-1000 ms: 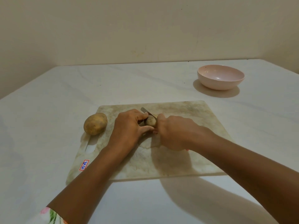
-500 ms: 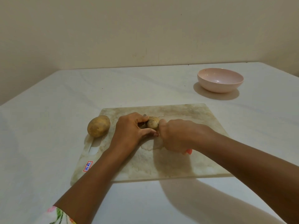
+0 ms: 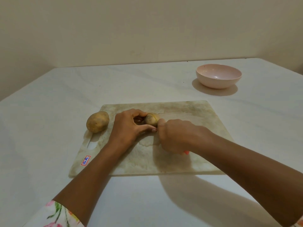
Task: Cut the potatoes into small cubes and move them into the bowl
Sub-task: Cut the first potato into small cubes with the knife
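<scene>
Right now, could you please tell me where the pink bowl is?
In the head view, the pink bowl stands on the white table, far right, beyond the cutting board and apart from it.

Head-worn view, forward and down, near table (image 3: pixel 49 112)

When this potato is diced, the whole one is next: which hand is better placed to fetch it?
Probably left: the left hand is nearer the whole potato; the right hand grips the knife.
</scene>
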